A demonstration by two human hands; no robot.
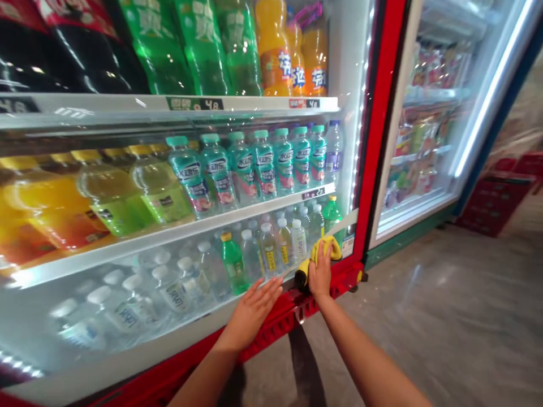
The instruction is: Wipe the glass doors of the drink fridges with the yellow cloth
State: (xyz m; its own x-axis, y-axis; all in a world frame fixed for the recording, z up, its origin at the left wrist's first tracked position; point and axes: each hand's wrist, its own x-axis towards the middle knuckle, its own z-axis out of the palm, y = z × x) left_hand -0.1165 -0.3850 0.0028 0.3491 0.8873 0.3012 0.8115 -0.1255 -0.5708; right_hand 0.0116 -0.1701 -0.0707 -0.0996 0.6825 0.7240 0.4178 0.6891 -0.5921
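Two bare hands, viewed from my remote post, at the red cooler frame [384,113]. The yellow cloth [334,249] lies near the frame's lower right corner, directly beneath the fingers of the right hand [321,271]; its longer spread runs roughly along the frame's bottom edge. I judge the right hand the nearer; the left hand [258,305] lies farther left along that edge, fingers nearly straight, close together. The cloth looks soft and bunched, black at one end. Whether the right fingers pinch or merely press it, I cannot tell through this blur.
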